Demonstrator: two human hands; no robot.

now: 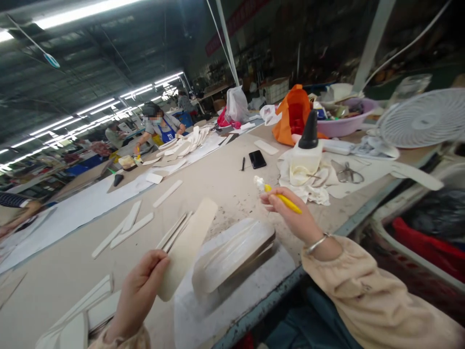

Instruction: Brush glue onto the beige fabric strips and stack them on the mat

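My left hand (143, 286) is closed on several long, cream strips (191, 247) with rounded ends, fanned a little apart and raised above the table. In my right hand (290, 213) is a brush with a yellow handle (286, 199), its white-coated bristles pointing left and up. Between my hands, a stack of similar strips (236, 254) with a glossy wet-looking top lies on a white sheet (269, 281) near the table edge. Beyond the brush stands a white bottle with a black cone-shaped top (307, 150), on a crumpled cloth.
Loose strips (127, 225) lie to the left, with more piled (83, 315) at lower left. A phone (257, 159), scissors (349, 173), an orange bag (292, 116), a purple basin (348, 118) and a fan (423, 118) are at the right. A co-worker (162, 126) works across the table.
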